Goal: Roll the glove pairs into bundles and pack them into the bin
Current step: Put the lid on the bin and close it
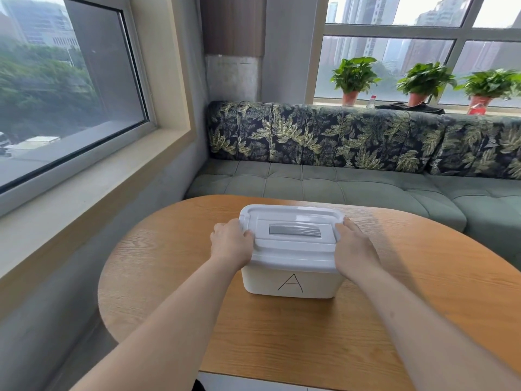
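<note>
A white plastic bin (290, 280) with the letter A drawn on its front stands in the middle of the wooden table (423, 292). Its white lid (293, 218), with a grey handle lying flat on top, is on the bin. My left hand (231, 244) grips the lid's left edge, thumb on top. My right hand (355, 246) grips the lid's right edge the same way. No gloves are in view; the bin's inside is hidden by the lid.
A green sofa (352, 184) with leaf-pattern back cushions runs behind the table. A concrete wall and window sill (84, 190) border the table's left side. Three potted plants (353, 80) and a bottle stand on the far window ledge.
</note>
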Available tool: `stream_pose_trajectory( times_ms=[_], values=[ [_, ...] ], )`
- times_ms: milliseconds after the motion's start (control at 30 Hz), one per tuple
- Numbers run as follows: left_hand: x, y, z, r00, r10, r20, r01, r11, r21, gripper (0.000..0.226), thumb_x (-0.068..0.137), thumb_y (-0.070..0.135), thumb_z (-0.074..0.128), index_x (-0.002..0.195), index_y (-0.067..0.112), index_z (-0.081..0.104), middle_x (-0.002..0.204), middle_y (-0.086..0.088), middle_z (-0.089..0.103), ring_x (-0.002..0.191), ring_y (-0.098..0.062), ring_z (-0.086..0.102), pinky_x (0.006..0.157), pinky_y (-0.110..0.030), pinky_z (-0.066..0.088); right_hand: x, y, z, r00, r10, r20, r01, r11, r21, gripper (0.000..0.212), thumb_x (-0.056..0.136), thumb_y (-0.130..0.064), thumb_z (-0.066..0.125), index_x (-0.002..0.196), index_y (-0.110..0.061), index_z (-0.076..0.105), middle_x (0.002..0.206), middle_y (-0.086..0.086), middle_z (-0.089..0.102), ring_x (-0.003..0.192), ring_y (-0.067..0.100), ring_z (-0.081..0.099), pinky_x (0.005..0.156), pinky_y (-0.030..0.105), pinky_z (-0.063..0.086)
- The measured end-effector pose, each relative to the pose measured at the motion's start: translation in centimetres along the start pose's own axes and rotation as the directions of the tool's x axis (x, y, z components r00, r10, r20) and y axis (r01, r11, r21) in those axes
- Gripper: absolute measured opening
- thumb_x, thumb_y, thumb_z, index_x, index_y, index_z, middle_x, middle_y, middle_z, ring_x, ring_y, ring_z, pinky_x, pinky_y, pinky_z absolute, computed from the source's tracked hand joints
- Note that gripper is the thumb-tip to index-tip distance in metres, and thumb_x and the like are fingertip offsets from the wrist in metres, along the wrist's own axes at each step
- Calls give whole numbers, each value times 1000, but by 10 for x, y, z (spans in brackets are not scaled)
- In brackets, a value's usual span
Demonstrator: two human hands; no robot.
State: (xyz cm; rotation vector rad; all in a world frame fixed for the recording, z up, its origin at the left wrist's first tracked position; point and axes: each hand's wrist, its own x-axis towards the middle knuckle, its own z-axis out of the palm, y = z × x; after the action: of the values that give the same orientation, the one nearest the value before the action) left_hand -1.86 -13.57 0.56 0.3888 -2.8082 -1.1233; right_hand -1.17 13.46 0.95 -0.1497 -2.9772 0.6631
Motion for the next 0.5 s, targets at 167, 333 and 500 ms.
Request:
stream_pose_trajectory(
  times_ms=[167, 333, 500],
  values=[
    [-5, -3, -1, 1000, -9, 27, 13, 990, -142, 51, 109, 34, 56, 156, 17, 48, 149, -3, 58, 132, -30, 56, 99, -38, 47, -3, -1, -1, 1000, 19, -1, -19, 999, -32, 50, 103, -8, 33, 146, -21, 54, 177, -1, 21, 159, 29, 26, 124, 44, 33],
    [-8, -2, -1, 1000, -21, 13, 23, 988, -153, 59, 109, 38, 55, 162, 19, 39, 157, -3, 54, 139, -29, 53, 96, -34, 41, 1, -1, 1, 999, 34, 19, -33, 999, -38, 60, 100, -4, 34, 156, -21, 46, 177, 0, 20, 159, 33, 25, 127, 41, 29],
    [-13, 1, -1, 998, -45, -33, 40, 989, -146, 64, 108, 38, 59, 165, 19, 35, 160, -4, 51, 142, -30, 53, 97, -35, 43, 3, 1, 4, 999, 43, 14, -42, 999, -20, 60, 99, -3, 33, 154, -20, 47, 177, 1, 21, 160, 35, 23, 129, 41, 25]
  ],
)
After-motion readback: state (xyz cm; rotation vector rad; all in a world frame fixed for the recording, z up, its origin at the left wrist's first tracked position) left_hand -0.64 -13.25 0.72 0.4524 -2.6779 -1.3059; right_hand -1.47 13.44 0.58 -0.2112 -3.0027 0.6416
